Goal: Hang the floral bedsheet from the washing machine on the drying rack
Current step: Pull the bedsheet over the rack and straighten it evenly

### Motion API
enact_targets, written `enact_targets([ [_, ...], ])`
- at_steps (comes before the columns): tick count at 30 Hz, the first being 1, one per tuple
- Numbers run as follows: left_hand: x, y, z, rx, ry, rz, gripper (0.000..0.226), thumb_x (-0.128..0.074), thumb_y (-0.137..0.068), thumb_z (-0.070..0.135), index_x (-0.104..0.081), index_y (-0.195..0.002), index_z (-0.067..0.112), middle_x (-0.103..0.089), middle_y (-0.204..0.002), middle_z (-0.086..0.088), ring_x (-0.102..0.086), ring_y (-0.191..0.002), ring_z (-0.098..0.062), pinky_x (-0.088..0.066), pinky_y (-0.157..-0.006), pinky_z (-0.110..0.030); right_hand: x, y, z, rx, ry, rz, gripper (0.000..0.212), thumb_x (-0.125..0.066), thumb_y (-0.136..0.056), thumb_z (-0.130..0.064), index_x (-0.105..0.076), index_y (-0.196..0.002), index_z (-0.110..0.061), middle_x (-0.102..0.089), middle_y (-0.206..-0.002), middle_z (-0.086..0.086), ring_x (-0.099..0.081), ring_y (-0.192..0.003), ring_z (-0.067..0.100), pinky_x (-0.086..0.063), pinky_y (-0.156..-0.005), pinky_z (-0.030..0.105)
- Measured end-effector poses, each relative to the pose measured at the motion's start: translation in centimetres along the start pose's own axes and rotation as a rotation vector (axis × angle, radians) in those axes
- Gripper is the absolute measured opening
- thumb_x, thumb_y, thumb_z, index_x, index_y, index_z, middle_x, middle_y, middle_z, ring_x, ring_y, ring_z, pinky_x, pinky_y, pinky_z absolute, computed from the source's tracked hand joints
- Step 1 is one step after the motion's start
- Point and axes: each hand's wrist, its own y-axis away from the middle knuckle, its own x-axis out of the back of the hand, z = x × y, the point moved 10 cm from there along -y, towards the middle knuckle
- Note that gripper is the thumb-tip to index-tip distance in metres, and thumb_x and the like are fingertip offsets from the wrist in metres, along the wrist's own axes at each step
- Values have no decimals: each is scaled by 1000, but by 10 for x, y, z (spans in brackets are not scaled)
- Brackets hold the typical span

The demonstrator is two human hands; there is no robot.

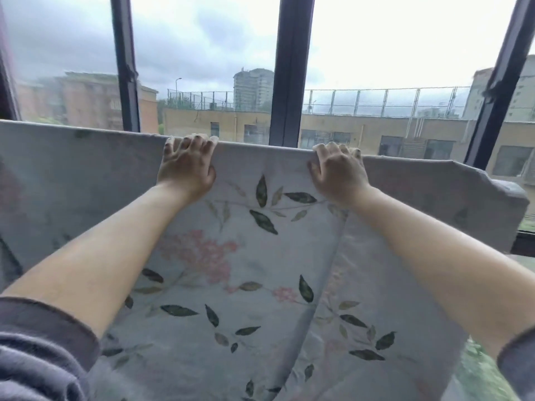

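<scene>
The floral bedsheet (pixel 231 256) is pale grey-white, printed with dark green leaves and faded pink blossoms, and hangs draped in front of the window frame (pixel 289 68). The left hand (pixel 186 166) and right hand (pixel 337 172) both clutch its top fold, fingers curled over the edge. Between and below them the cloth falls in soft creases, stretching beyond each hand sideways.

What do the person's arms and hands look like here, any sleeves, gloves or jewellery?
Both hands are bare: no gloves, rings or watch visible on the left hand or the right hand. The forearms are uncovered. The soft grey-purple knit sleeves are pushed up toward the elbows, the left sleeve bunched in thick folds, the right sleeve only partly in frame.
</scene>
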Motion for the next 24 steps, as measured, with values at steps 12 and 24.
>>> enact_targets([
  [12,8,79,-307,171,-147,-236,60,-41,-92,25,-22,-149,20,-17,-158,-4,-17,-145,-20,-11,-115,-51,-38,-86,-330,109,-57,-77,53,-40,-97,-41,-36,-141,-12,-45,-136,15,-40,-127,36,-23,-112,53],
  [24,24,126,-601,597,-34,-54,36,-43,-91,14,-49,-126,11,-43,-135,-15,-41,-124,-34,-34,-98,-45,-54,-165,-565,237,-184,-51,43,-39,-97,-41,-47,-129,-12,-55,-122,12,-53,-112,31,-39,-97,45],
])
